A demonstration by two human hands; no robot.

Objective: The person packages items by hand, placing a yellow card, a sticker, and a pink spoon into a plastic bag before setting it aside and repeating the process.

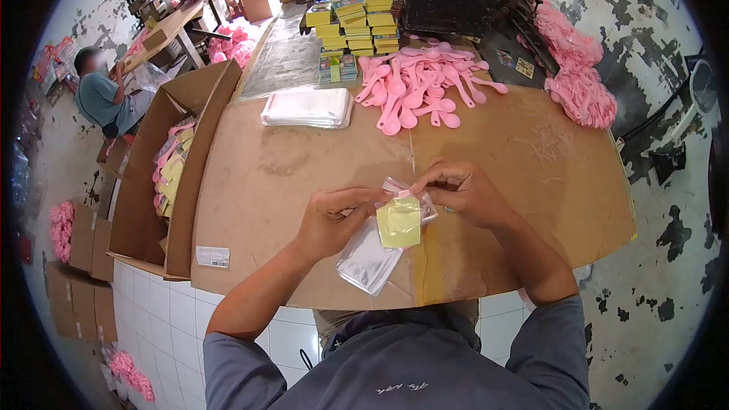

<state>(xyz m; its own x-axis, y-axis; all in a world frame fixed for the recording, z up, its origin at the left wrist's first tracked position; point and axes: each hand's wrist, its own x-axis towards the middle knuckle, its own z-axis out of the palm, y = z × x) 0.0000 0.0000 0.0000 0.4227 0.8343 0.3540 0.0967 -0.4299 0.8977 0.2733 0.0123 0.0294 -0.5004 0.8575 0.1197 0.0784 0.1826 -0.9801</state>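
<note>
the clear packet (410,229) with a yellow card (397,220) was held on the near side of the spoon pile (425,83). the left hand (332,220) and right hand (462,191) had thumb and fingers pinched at its upper end. it looked light, its thin film probably slippery and easily creased, so the top corners seemed the surest hold. clear sleeves (307,108) lay left of the pile.
</note>
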